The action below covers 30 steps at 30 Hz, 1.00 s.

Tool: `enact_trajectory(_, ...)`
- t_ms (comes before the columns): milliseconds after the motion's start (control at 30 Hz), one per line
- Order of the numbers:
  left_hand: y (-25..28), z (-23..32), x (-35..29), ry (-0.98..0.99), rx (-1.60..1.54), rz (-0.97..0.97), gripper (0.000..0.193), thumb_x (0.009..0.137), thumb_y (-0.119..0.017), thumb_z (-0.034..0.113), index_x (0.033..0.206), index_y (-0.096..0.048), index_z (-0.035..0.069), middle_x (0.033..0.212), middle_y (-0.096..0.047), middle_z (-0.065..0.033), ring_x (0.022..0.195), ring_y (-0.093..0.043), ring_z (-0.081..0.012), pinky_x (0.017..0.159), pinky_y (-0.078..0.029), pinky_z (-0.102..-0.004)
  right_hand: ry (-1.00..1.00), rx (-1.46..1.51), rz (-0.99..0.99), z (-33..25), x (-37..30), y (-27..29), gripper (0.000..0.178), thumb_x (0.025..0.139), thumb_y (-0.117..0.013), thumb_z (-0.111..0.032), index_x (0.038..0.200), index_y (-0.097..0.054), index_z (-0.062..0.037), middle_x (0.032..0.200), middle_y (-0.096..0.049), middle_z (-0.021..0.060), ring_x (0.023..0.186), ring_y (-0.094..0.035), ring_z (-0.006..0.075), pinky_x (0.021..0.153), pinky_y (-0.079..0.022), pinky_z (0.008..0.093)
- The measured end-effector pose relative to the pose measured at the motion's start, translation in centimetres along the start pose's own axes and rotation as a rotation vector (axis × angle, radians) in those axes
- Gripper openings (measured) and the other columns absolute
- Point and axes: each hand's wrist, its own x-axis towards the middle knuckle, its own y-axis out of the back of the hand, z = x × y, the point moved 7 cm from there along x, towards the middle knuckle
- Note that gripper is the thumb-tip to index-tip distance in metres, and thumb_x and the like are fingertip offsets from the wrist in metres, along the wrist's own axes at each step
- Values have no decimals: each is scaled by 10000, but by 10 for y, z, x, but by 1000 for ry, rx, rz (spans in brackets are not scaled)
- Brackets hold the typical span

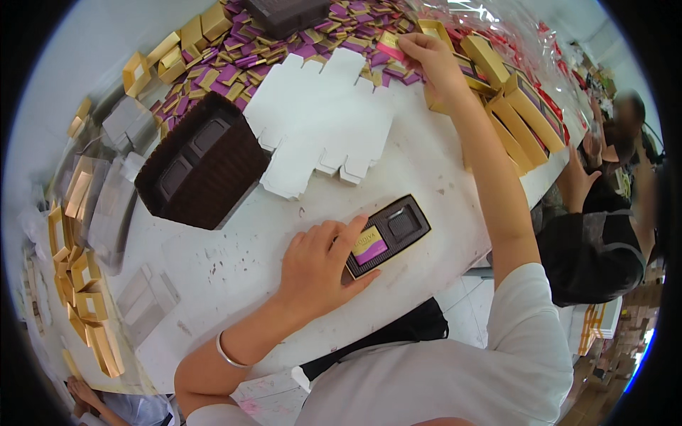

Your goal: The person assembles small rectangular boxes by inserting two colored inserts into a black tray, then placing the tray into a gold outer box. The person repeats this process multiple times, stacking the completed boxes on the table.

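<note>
Purple and gold scattered over a stained white table [213, 280].
Loose wrapped pieces [334, 28]: two-tone, purple banded with yellow-gold, a confetti mix from where I stand. Pinched piece [389, 44]: gold with hot pink. Open box [392, 253]: thin gold edge; its insert [405, 224] dark brown, finely ribbed. Boxed piece [369, 246]: yellow-gold above, purple below. Tray stack [220, 177]: deep brown, sides striped by ribbing. Flat cartons [320, 121]: plain white. Upright boxes [529, 113], right: gold, dark inside. Sleeves [89, 305], far left: gold. Plastic film [497, 18]: clear, white glints, red beneath. Tabletop flecked brown-black. Shirt [426, 383]: pale grey. Bracelet [226, 351]: silver. Co-worker's clothing [604, 252]: black.
</note>
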Motion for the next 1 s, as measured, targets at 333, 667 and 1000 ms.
enact_trajectory(333, -1, 4, -3, -66, 0, 41, 728, 656, -773, 336, 1249, -447, 68, 967, -569, -113, 822, -567, -284, 692, -451, -382, -226, -7, -478, -37, -177, -39, 111, 856, -606, -45, 959, -624, -8, 787, -604, -9, 633, -513, 43, 545, -400, 178)
enact_trajectory(667, 1, 16, 1, -95, 27, 5, 722, 659, -783, 302, 1245, -442, 57, 989, -577, -114, 834, -572, -263, 686, -461, -353, 276, -525, -453, -36, -224, -41, 201, 801, -650, -81, 1001, -644, -62, 1039, -512, 92, 915, -511, 197, 752, -439, 295)
enact_trajectory(1000, -5, 11, -2, -42, -15, -19, 716, 649, -786, 262, 1246, -446, 60, 969, -576, -108, 831, -575, -271, 686, -468, -354, 704, -1041, -542, -44, -265, -56, 608, 797, -601, -407, 1170, -528, 67, 1283, -445, 209, 1195, -442, 360, 977, -392, 431)
